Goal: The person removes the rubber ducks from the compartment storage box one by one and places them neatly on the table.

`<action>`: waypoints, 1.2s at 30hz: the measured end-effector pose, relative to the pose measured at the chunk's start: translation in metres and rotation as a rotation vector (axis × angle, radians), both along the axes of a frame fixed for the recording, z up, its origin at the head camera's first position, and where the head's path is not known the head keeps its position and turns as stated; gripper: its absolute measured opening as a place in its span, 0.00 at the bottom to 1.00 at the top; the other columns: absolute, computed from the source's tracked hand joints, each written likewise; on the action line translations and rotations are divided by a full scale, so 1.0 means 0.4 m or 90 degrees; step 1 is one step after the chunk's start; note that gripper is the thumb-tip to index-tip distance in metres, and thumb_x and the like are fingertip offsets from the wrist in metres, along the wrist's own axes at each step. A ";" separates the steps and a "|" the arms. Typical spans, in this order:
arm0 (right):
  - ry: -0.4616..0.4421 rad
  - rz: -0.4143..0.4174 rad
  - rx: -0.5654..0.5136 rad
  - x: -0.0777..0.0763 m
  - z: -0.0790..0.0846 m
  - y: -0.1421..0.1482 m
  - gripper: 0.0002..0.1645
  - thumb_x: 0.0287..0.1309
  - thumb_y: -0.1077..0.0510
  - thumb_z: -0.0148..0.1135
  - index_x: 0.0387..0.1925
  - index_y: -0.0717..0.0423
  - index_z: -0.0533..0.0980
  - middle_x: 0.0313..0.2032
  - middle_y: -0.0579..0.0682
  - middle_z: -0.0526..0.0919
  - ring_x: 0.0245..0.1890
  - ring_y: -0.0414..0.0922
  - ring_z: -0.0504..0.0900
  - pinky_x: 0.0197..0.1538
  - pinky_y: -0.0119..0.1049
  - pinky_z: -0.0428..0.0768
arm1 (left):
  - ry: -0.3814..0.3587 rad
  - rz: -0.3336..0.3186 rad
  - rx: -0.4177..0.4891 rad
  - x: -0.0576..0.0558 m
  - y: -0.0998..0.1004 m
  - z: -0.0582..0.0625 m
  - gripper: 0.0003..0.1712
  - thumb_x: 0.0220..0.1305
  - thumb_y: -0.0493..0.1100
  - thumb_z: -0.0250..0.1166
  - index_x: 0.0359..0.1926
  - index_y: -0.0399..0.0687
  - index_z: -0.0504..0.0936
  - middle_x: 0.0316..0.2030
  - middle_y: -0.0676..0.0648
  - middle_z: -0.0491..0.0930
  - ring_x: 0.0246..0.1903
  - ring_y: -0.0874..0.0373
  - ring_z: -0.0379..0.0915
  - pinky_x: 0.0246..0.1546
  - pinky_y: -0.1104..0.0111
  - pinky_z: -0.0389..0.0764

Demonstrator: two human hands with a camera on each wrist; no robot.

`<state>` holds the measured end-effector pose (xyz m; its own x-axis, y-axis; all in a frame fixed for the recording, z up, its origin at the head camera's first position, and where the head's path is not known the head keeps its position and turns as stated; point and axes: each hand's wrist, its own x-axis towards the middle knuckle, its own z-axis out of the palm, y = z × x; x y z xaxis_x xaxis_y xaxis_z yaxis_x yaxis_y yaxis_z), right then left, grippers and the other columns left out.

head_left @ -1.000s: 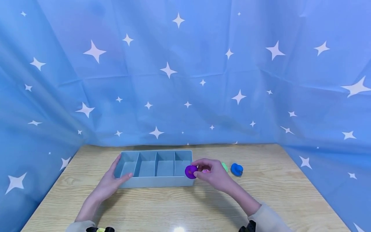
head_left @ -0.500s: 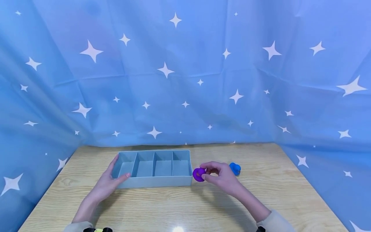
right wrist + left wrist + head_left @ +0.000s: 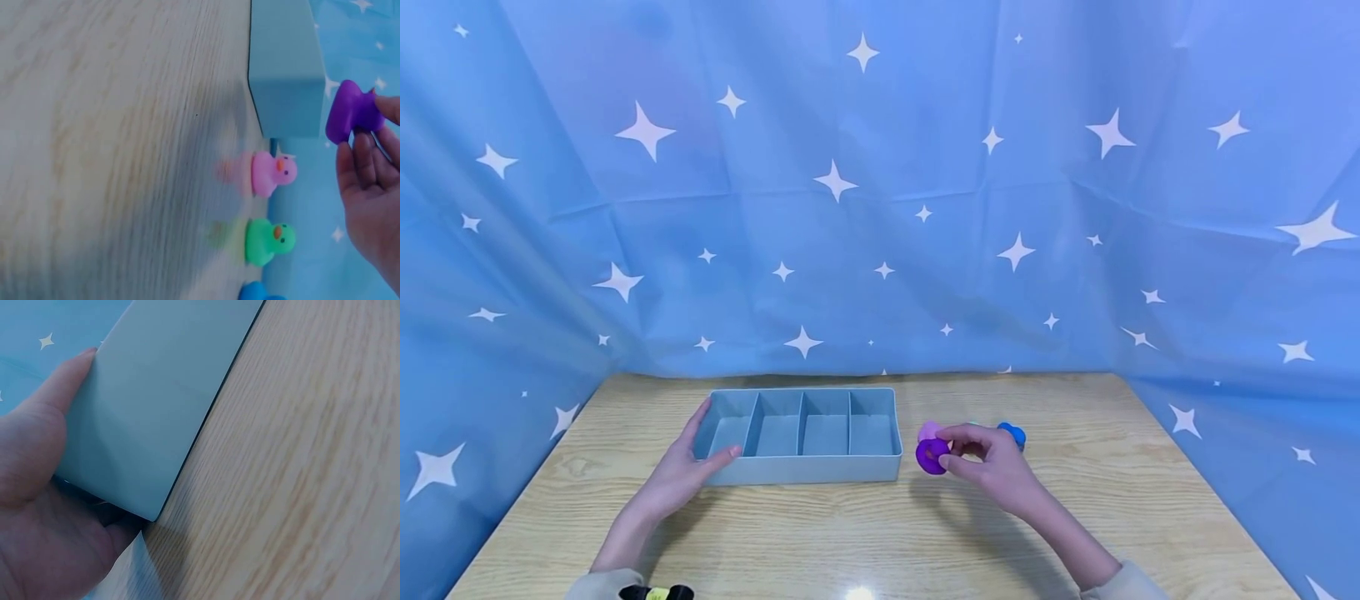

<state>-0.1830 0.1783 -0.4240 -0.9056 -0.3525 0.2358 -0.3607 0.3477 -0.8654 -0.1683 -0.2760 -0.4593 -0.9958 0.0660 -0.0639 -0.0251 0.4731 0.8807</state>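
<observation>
A pale blue tray with divided compartments (image 3: 805,470) stands on the table. My left hand (image 3: 672,479) holds its left end; in the left wrist view the thumb (image 3: 70,378) lies on the rim and the fingers are against the end wall. My right hand (image 3: 996,471) pinches a purple rubber duck (image 3: 351,112) above the table, right of the tray and apart from it. Behind that hand stand a pink rubber duck (image 3: 270,174), a green rubber duck (image 3: 265,242) and a blue rubber duck (image 3: 1015,434), the green one mostly hidden in the head view.
The wooden table (image 3: 820,542) reaches back to a blue cloth with white stars (image 3: 880,208). That cloth also hangs at both sides. The row of ducks stands upright to the right of the tray.
My right hand has moved right with the purple duck, from over the tray's right end to beside it. The pink duck shows more in the head view. My left hand keeps its hold.
</observation>
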 end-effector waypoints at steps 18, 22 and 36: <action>0.003 -0.039 -0.044 0.051 -0.018 0.047 0.16 0.57 0.67 0.73 0.47 0.68 0.84 0.32 0.48 0.82 0.33 0.39 0.81 0.40 0.32 0.83 | 0.008 -0.004 0.004 0.000 0.001 0.004 0.60 0.72 0.53 0.66 0.82 0.50 0.29 0.79 0.29 0.33 0.75 0.24 0.31 0.67 0.28 0.49; 0.001 -0.053 -0.054 0.064 -0.024 0.060 0.16 0.56 0.69 0.72 0.48 0.70 0.84 0.33 0.51 0.83 0.34 0.38 0.81 0.37 0.31 0.83 | 0.003 -0.005 0.004 0.001 0.000 0.002 0.60 0.72 0.53 0.66 0.82 0.52 0.29 0.79 0.29 0.32 0.75 0.24 0.30 0.67 0.28 0.48; 0.033 -0.079 -0.016 0.097 -0.012 0.117 0.14 0.58 0.67 0.72 0.47 0.64 0.85 0.31 0.46 0.85 0.34 0.39 0.83 0.37 0.32 0.83 | 0.012 -0.011 0.009 0.000 -0.003 -0.004 0.60 0.72 0.50 0.67 0.83 0.50 0.29 0.79 0.27 0.32 0.74 0.22 0.31 0.66 0.28 0.51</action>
